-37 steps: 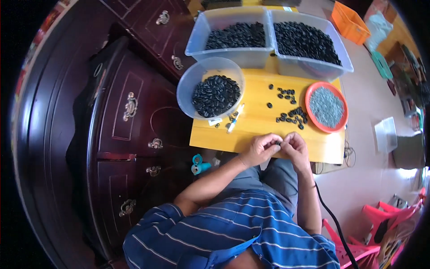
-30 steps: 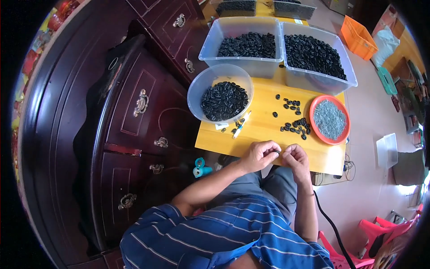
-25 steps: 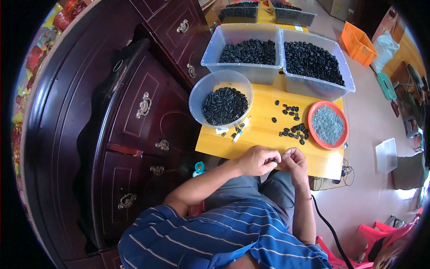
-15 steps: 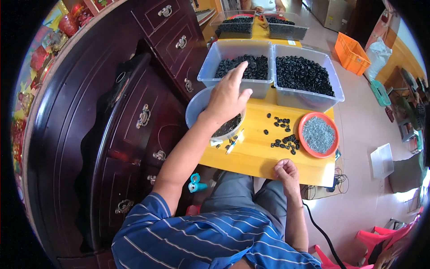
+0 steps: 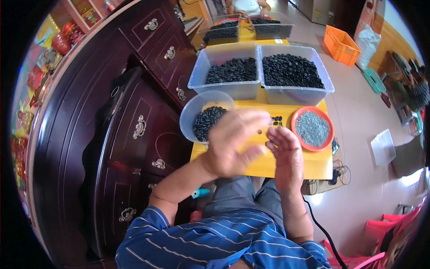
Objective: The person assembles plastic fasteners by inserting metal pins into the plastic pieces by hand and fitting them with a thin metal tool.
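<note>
My left hand (image 5: 235, 141), smeared by motion, hovers over the front of the yellow table (image 5: 313, 167) with its fingers stretched and thumb apart. It appears to hold nothing. Facing it, my right hand (image 5: 287, 157) is raised with its fingers apart and slightly bent; nothing shows in it. A few small black oval pieces (image 5: 277, 119) lie beyond the fingertips, and my hands hide part of that group. Left of my left hand stands a round translucent tub (image 5: 187, 117) of similar black pieces. An orange-red plate (image 5: 330, 134) of small silvery metal parts sits right of my right hand.
Two clear rectangular bins, the left bin (image 5: 224, 92) and the right bin (image 5: 295, 96), hold black pieces behind the tub. Farther back are more bins and a person. A dark wooden cabinet (image 5: 112, 148) borders the left. An orange crate (image 5: 341, 45) stands on the floor at right.
My left hand has come back from above the left bin toward my right hand. The right hand has risen slightly, and its closed fingers have opened.
</note>
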The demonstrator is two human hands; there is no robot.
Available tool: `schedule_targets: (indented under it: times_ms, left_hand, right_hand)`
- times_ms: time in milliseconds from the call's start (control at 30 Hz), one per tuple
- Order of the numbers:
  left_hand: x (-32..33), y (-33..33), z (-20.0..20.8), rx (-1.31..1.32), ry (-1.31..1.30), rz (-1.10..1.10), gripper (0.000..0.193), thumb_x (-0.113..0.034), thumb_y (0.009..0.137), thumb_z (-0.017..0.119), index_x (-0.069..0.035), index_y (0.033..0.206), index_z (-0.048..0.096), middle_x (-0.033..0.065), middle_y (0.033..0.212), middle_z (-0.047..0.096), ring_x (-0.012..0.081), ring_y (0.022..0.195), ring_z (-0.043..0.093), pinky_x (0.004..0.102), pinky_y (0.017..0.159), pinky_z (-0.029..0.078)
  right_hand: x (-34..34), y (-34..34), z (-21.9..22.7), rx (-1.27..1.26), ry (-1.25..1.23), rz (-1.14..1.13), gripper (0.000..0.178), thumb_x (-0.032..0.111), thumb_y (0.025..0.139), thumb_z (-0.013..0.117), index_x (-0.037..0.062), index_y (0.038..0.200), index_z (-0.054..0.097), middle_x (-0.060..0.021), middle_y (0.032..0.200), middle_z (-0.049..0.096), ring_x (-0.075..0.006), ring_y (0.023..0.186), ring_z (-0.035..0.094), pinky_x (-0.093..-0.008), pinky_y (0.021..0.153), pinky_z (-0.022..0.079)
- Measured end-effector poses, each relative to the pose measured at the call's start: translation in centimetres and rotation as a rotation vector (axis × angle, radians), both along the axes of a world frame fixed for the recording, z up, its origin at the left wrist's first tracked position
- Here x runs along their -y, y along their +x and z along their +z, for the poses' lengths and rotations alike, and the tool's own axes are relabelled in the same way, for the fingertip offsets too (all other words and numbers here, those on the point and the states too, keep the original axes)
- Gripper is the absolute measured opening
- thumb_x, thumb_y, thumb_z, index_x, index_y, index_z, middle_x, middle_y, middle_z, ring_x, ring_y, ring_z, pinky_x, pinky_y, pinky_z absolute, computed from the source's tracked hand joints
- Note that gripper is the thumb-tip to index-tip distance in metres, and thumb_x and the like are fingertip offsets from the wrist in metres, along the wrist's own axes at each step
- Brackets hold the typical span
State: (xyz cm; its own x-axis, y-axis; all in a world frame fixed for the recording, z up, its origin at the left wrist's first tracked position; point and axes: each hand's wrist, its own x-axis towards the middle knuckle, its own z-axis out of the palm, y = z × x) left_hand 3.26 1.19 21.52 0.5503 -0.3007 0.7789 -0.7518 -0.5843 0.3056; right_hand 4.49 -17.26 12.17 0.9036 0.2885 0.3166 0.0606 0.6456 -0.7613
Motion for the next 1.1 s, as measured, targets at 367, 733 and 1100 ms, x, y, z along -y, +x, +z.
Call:
schedule_targets:
  times_ms: [367, 733, 1100]
  left_hand:
    - [2.7, 0.0, -7.2, -0.139, 0.375, -0.173, 0.056, -0.06, 0.095, 0.052, -0.006, 0.092, 0.065, 0.0129, 0.091, 0.059, 0.0315, 0.091, 0.062, 0.0448, 0.079, 0.049]
    - [7.5, -3.5, -3.6, -0.175, -0.224, -0.247, 0.073, -0.063, 0.097, 0.047, -0.002, 0.134, 0.06, 0.0327, 0.157, 0.029, 0.049, 0.148, 0.025, 0.058, 0.12, 0.018]
    - [17.4, -6.4, -2.1, 0.138, -0.873, -2.658, 0.062, -0.058, 0.1, 0.051, -0.034, 0.154, 0.033, 0.0069, 0.161, 0.031, 0.0339, 0.129, 0.048, 0.0518, 0.111, 0.034]
  right_hand:
    - [-0.4, -3.7, -2.4, -0.599, 0.302, 0.5, 0.082, 0.069, 0.1, 0.04, 0.0025, 0.147, 0.042, -0.0111, 0.143, 0.053, -0.0205, 0.134, 0.05, -0.0392, 0.114, 0.038]
    - [-7.6, -4.8, 2.8, 0.527, 0.584, -0.272, 0.071, 0.022, 0.107, 0.039, 0.0071, 0.164, -0.001, -0.0092, 0.172, 0.003, -0.0253, 0.158, 0.004, -0.0333, 0.125, 0.009]
    - [-3.8, -5.4, 4.7, 0.891, 0.185, -0.196, 0.029, 0.034, 0.09, 0.07, 0.0107, 0.106, 0.077, -0.0385, 0.153, 0.035, -0.0569, 0.147, 0.024, -0.0638, 0.121, 0.013]
